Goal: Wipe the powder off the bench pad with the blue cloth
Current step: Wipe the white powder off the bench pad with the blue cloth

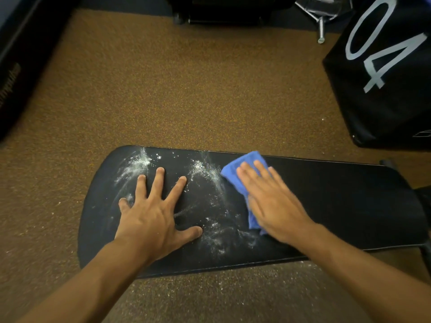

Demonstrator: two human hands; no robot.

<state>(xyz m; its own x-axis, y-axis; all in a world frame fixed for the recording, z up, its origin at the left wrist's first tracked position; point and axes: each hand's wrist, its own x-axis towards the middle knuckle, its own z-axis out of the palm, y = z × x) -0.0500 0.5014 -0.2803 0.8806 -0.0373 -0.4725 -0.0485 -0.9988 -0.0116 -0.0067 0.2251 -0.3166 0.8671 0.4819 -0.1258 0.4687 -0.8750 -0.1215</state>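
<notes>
A long black bench pad runs across the lower middle of the head view. White powder is smeared over its left half, in streaks near the far edge and in the middle. My left hand lies flat on the pad with fingers spread, among the powder. My right hand presses flat on a folded blue cloth at the right edge of the powdered area. The hand is slightly blurred. The pad's right half looks dark and free of powder.
Brown speckled carpet surrounds the pad, with some powder specks in front of it. A black box marked "04" stands at the right. Dark equipment lines the left edge, and a black wheeled base sits at the top.
</notes>
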